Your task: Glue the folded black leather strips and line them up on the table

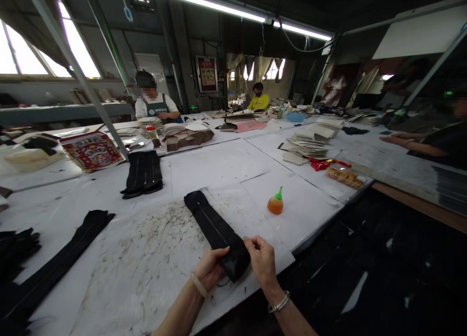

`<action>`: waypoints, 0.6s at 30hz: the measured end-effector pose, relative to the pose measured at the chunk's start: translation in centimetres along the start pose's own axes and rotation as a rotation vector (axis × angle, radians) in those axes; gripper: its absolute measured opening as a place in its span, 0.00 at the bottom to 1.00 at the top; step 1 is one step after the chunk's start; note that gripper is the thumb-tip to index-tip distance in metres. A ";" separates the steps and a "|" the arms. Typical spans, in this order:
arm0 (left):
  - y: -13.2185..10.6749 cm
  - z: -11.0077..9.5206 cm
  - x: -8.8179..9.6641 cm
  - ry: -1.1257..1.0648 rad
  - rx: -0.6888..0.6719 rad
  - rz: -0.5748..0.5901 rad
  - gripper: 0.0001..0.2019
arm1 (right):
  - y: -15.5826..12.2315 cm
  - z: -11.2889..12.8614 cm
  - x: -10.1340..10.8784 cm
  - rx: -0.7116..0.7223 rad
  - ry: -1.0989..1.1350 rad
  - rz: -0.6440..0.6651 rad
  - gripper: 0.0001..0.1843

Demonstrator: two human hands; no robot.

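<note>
A black fabric strip (215, 224) with a zipper along its length lies slantwise on the white table, its near end raised in my hands. My left hand (212, 269) grips that end from the left, thumb on top and the other fingers hidden beneath. At the right edge of the same end, my right hand (261, 259) pinches the fabric between thumb and curled fingers. An orange squeeze bottle (276, 204) with a green nozzle stands to the right of the strip. More black zippered pieces (144, 173) lie stacked beyond it to the left.
Another long black zippered strip (69, 258) lies at the left. Stacks of pale sheets (310, 139), a clear box of food (346, 176) and a red patterned bag (93, 151) are on the table. Co-workers (155, 100) sit across and at the right. Glue-like smears mark the table covering (146, 258).
</note>
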State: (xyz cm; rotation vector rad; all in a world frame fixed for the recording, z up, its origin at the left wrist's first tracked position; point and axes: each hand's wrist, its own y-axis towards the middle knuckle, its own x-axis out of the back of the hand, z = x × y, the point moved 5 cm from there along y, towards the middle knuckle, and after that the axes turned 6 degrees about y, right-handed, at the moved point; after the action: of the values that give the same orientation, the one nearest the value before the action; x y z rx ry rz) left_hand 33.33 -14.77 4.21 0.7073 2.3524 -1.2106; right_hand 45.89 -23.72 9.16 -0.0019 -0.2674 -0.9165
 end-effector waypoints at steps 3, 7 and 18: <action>0.6 0.0 -0.2 -0.061 0.036 0.008 0.19 | -1.2 -0.5 2.7 -0.068 0.085 -0.170 0.22; 0.9 0.0 -0.6 -0.072 0.040 0.037 0.19 | -3.4 -1.5 3.0 -0.142 0.082 -0.127 0.21; 0.9 1.6 -1.4 -0.078 -0.095 -0.052 0.13 | -2.1 -0.4 -1.1 0.247 -0.089 -0.284 0.07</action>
State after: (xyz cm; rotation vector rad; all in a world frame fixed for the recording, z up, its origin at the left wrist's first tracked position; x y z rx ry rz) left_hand 35.11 -16.05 3.53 0.5614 2.3596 -1.1179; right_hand 43.72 -24.15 8.26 0.2292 -0.4708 -1.1614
